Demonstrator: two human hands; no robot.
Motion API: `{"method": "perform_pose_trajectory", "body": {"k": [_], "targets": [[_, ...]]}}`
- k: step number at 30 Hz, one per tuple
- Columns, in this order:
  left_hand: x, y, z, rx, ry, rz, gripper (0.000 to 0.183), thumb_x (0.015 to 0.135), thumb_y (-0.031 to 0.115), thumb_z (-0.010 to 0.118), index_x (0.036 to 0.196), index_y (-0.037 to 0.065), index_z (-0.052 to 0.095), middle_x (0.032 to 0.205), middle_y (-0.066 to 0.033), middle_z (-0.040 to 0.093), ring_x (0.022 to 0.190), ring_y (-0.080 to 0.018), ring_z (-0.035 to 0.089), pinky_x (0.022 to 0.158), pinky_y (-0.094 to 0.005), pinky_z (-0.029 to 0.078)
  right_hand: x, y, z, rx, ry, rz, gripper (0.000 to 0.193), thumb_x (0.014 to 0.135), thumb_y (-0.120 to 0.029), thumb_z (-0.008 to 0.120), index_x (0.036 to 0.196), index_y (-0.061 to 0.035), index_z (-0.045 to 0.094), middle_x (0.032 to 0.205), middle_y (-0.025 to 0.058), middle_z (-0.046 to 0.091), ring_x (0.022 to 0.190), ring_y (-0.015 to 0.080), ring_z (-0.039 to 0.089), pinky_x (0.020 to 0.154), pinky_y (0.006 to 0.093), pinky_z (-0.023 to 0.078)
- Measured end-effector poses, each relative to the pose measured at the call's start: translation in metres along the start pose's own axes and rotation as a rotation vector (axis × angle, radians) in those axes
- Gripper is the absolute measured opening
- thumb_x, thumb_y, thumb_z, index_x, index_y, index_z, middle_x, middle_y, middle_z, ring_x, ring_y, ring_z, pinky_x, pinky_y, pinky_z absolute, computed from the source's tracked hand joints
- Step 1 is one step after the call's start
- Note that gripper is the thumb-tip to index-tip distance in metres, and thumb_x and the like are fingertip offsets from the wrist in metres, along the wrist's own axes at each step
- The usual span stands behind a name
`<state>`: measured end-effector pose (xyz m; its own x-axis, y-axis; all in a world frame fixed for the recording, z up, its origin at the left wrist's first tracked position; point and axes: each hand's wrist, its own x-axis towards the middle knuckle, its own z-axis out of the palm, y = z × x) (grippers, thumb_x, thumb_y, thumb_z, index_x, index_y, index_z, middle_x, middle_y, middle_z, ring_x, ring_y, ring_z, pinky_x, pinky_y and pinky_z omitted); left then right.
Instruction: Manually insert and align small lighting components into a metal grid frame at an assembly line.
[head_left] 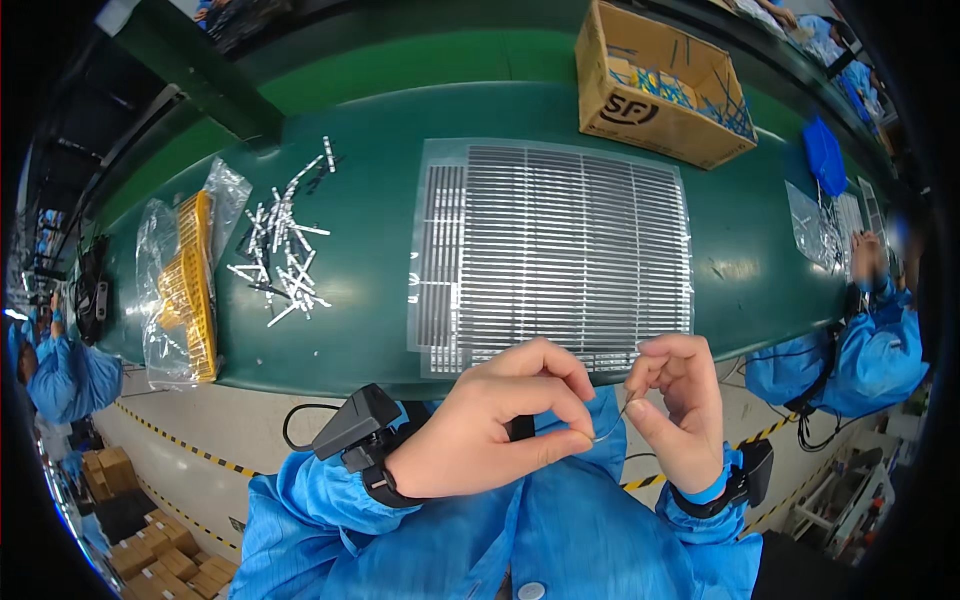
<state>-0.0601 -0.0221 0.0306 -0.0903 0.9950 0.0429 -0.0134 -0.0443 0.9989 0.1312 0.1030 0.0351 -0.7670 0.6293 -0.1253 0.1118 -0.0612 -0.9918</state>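
Observation:
At the table's near edge, my left hand (505,415) pinches one end of a thin, curved, wire-like strand (612,428) between thumb and forefinger. My right hand (682,408) has its fingers curled in at the strand's other end, beside the left fingertips. What the strand is made of is too fine to tell. Just beyond both hands lies a flat sheet of narrow grey and white strips (560,240), with a second striped sheet (440,230) showing at its left side.
Loose black and white strips (290,240) lie scattered on the green table (370,250). Yellow parts in clear plastic (190,290) are at the left. A cardboard box (650,120) of blue and yellow pieces stands at the back. A co-worker's blue sleeve (880,340) is at the right.

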Motion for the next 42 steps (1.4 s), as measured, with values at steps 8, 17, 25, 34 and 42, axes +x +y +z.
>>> {"method": "perform_pose_trajectory", "body": {"k": [8,17,25,34,42], "targets": [[-0.009,0.012,-0.006,0.126,0.16,-0.061,0.009,0.079,0.001,0.073,0.087,0.005,0.071,0.103,-0.0072,0.061,0.093,-0.0172,0.062,0.083,-0.0303,0.05,0.002,-0.009,-0.001,-0.139,-0.156,-0.135,0.024,0.078,-0.001,0.067,0.101,-0.0001,0.06,0.089,0.0095,0.061,0.08,0.0172,0.057,0.076,0.0305,0.046],[0.007,0.004,-0.028,0.154,0.196,-0.12,0.009,0.078,0.0,0.072,0.085,0.003,0.066,0.099,-0.0072,0.061,0.092,-0.0183,0.062,0.081,-0.03,0.05,0.025,-0.011,0.004,-0.198,-0.152,-0.146,0.019,0.074,-0.008,0.067,0.088,0.0016,0.06,0.08,0.0114,0.062,0.074,0.0206,0.059,0.068,0.031,0.047],[0.023,-0.005,-0.048,0.104,0.184,-0.139,0.011,0.078,-0.001,0.073,0.085,0.003,0.066,0.098,-0.0071,0.061,0.092,-0.0185,0.062,0.082,-0.0299,0.049,0.052,-0.014,0.013,-0.323,-0.075,-0.115,0.009,0.076,0.003,0.065,0.083,-0.0004,0.059,0.077,0.011,0.062,0.069,0.0192,0.059,0.066,0.0286,0.047],[0.033,-0.02,-0.078,-0.025,0.004,-0.081,0.023,0.082,0.0,0.07,0.104,0.004,0.066,0.112,-0.0095,0.059,0.111,-0.0227,0.058,0.097,-0.0337,0.046,0.075,-0.01,0.008,0.072,-0.176,0.113,0.008,0.085,0.0,0.065,0.087,0.001,0.058,0.082,0.0078,0.06,0.074,0.0126,0.056,0.068,0.0254,0.045],[0.05,-0.031,-0.086,0.492,0.167,-0.07,0.066,0.082,0.024,0.074,0.138,0.002,0.046,0.139,-0.0185,0.048,0.131,-0.034,0.046,0.109,-0.0451,0.037,0.09,0.006,-0.031,-0.11,0.157,0.004,0.011,0.097,-0.011,0.052,0.091,-0.002,0.052,0.074,0.0017,0.05,0.068,0.0085,0.05,0.063,0.0223,0.042]]}}
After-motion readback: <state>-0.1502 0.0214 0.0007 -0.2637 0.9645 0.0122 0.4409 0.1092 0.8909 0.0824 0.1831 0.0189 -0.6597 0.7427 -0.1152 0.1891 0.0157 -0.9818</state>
